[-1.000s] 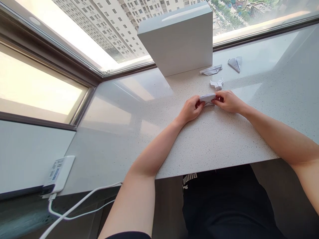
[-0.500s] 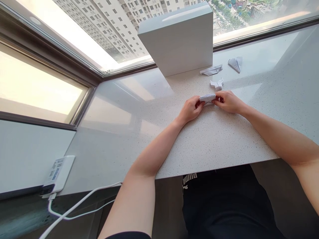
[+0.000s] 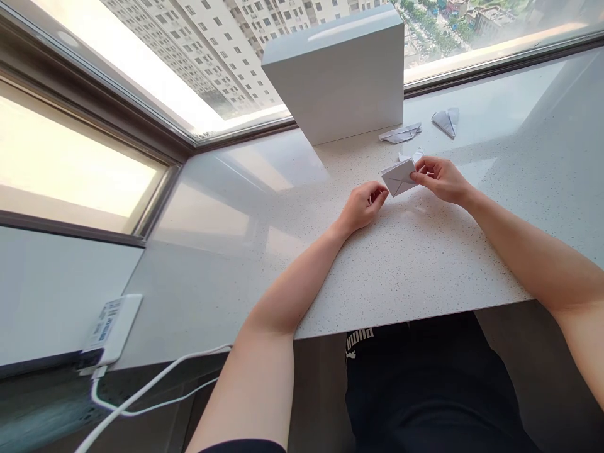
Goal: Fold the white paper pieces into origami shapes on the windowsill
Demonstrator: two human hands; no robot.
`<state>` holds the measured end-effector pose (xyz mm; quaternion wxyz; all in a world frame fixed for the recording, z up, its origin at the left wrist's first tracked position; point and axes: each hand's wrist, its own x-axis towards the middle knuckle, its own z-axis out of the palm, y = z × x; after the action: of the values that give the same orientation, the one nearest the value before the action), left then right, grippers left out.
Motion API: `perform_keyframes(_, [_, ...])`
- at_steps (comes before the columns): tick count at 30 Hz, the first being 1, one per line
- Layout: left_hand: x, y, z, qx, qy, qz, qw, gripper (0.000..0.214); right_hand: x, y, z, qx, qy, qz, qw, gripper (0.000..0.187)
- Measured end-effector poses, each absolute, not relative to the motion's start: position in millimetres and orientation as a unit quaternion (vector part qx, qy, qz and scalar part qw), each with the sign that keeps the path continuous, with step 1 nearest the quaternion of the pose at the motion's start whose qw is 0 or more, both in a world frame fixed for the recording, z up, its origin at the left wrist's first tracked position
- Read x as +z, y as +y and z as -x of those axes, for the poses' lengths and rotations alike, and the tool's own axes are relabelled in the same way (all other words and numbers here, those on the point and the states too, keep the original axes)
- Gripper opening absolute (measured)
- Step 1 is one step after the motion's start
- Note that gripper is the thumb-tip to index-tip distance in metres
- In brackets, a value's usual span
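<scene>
Folded white paper [image 3: 399, 177] has just moved: a moment ago both hands held it low over the counter, and now the right hand [image 3: 441, 179] alone lifts it and turns its flat face toward the camera. The fingers of this hand grasp the paper at its 3 o'clock edge, and thin crease lines are visible on the face. The left hand [image 3: 363, 206] has released it. Its fingers are loosely curled and hold nothing, and the hand rests on the speckled stone countertop [image 3: 472, 251] at about 8 o'clock from the paper, just beside it. So the paper is now held by one hand only, and it is tilted, not lying flat.

Some things are hard to make out. The right fingers cover part of the paper, so I cannot tell where the thumb presses or how many layers are inside. At 12 o'clock, a small folded paper piece [image 3: 410, 154] is mostly hidden behind it. Further away lie a flat paper fold [image 3: 401, 133] at 12 o'clock and a cone-shaped paper fold [image 3: 446, 123] at 1 o'clock, while a white box [image 3: 333, 78] stands at 11 o'clock.
</scene>
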<state>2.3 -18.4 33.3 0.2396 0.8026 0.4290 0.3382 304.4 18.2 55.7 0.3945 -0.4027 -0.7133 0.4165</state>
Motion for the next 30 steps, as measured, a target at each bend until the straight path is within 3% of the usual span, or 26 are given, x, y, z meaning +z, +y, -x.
perform_keyframes(4, [36, -21, -2, 0.328, 0.437, -0.799, 0.252, 0.016, 60, 46, -340, 0.386, -0.642, 0.454, 0.482, 0.052])
perform_keyframes(7, [38, -21, -2, 0.324, 0.443, -0.797, 0.253, 0.017, 65, 64, -374, 0.331, -0.587, 0.533, 0.512, 0.033])
perform_keyframes(12, [38, -21, -3, 0.324, 0.444, -0.795, 0.254, 0.015, 66, 70, -409, 0.248, -0.55, 0.665, 0.441, 0.024])
perform_keyframes(17, [39, -22, -3, 0.319, 0.452, -0.793, 0.256, 0.016, 61, 67, -411, 0.22, -0.568, 0.689, 0.393, 0.011])
perform_keyframes(23, [40, -23, -3, 0.319, 0.454, -0.791, 0.26, 0.017, 58, 62, -409, 0.151, -0.606, 0.703, 0.342, 0.022])
perform_keyframes(30, [39, -23, -3, 0.32, 0.449, -0.793, 0.258, 0.017, 57, 62, -409, 0.132, -0.621, 0.704, 0.319, 0.018])
